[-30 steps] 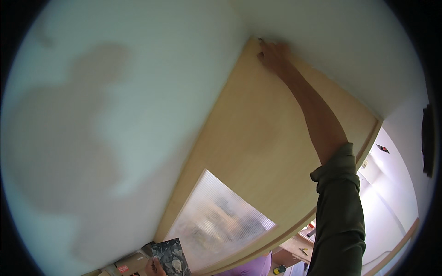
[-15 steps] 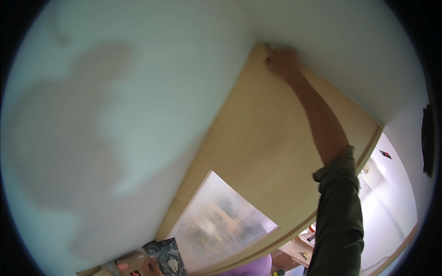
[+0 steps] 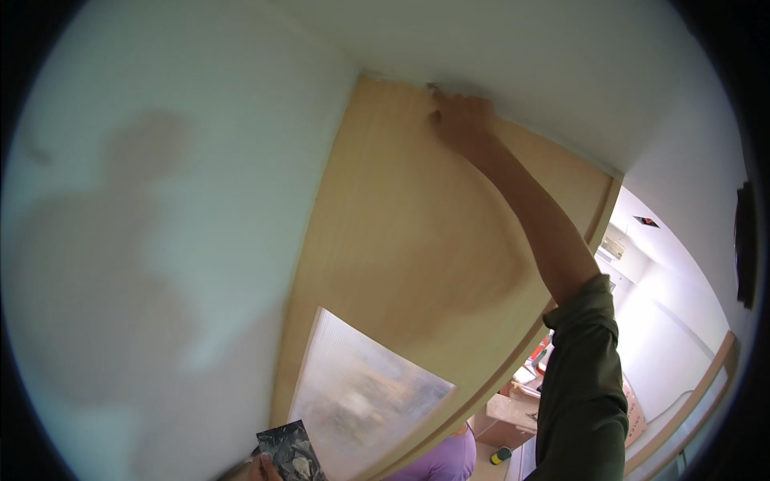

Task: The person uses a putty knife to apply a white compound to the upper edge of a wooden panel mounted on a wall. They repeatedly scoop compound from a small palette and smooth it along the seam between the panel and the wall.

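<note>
Up at the seam where the pale wood panel (image 3: 417,208) meets the white ceiling (image 3: 545,72), my right hand (image 3: 465,124) is closed on a small tool (image 3: 433,86). Only its thin dark tip shows, touching the seam a little right of the corner; the fingers hide the rest. At the bottom edge, my left hand (image 3: 263,469), partly cut off by the picture, grips a dark flat board (image 3: 293,450) smeared with whitish-grey paste. A ribbed translucent window (image 3: 369,393) is set in the panel's lower part.
A white wall (image 3: 200,264) bearing my shadow adjoins the panel on the left. Beyond the panel's right edge are a person in purple (image 3: 445,461), a cardboard box (image 3: 507,418), a dark can (image 3: 500,455) and a wooden rail (image 3: 682,417).
My right hand has moved with the tool along the ceiling seam, rightward from the corner. The view has shifted, and boxes near my left hand have left it. The board stays in my left hand.
</note>
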Available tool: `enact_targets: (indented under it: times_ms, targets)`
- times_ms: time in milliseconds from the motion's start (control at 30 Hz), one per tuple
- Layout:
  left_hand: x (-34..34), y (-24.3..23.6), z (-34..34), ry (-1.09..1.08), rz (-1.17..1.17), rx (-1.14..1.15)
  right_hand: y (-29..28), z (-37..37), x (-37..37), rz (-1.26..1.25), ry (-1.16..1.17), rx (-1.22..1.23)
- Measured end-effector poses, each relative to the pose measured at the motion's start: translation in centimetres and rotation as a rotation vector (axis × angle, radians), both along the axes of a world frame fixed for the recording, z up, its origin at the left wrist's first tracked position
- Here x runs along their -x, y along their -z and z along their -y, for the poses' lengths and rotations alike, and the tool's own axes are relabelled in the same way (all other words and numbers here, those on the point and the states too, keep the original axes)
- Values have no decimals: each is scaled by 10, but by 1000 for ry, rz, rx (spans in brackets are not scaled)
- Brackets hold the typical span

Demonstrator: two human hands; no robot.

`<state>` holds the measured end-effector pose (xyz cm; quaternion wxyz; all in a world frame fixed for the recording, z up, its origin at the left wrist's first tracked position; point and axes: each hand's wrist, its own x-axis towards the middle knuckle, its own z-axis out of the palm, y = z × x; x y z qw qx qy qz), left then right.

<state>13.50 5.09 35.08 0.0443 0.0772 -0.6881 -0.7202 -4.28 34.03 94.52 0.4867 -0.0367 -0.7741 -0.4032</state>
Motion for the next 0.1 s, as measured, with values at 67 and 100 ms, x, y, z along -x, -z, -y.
enact_targets:
  times_ms: [67, 100]
  targets:
    - [1, -5, -3, -12, -3, -11, 10, -6, -25, -35, 56, 11]
    - [-1, -6, -2, -18, -3, -10, 11, -9, -36, -52, 84, 16]
